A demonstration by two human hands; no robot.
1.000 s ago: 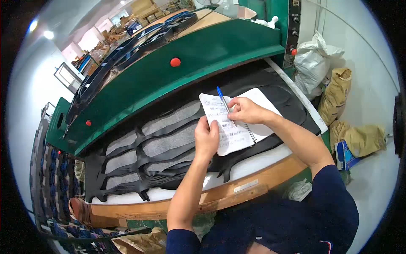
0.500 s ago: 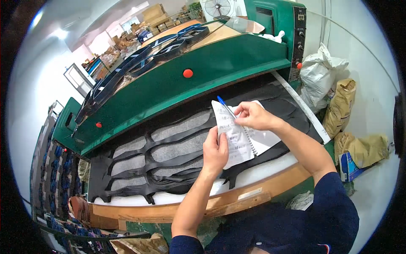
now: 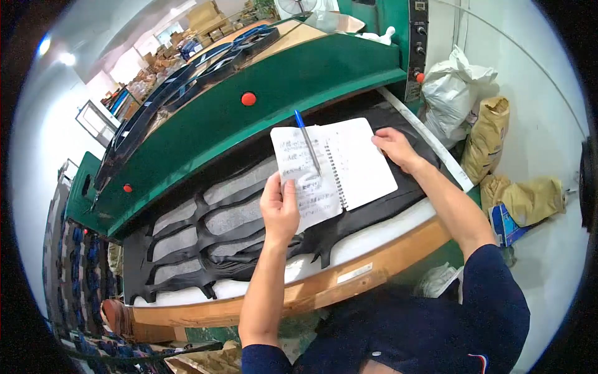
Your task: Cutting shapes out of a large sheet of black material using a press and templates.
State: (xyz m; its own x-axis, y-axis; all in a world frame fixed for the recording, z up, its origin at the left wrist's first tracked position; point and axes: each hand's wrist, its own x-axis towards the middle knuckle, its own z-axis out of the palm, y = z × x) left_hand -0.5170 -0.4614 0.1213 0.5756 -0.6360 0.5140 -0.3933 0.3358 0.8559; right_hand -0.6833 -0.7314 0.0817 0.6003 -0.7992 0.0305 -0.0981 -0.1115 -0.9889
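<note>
A spiral-bound notebook (image 3: 364, 165) lies open across both my hands, with handwriting on its left page and a mostly blank right page. My left hand (image 3: 280, 209) grips the lower left edge, thumb on top of the page. At the right page's outer edge, my right hand (image 3: 397, 149) pinches the paper between thumb and fingers. A blue-capped pen (image 3: 308, 142) rests on the left page, pointing away from me, with no hand on it. Beneath the notebook are black cut sheets (image 3: 205, 234) with openings that show grey material.
Behind the sheets stands a green machine (image 3: 299, 93) with red buttons (image 3: 248, 99); dark curved cutting dies (image 3: 205, 71) sit on top. A wooden edge (image 3: 311, 277) borders the white bed nearest me. White (image 3: 455, 93) and brown sacks (image 3: 487, 140) stand at the right wall.
My right hand has let go of the pen and moved right to the notebook's outer edge. The notebook has opened flatter, with its right page now in full view. The view has shifted.
</note>
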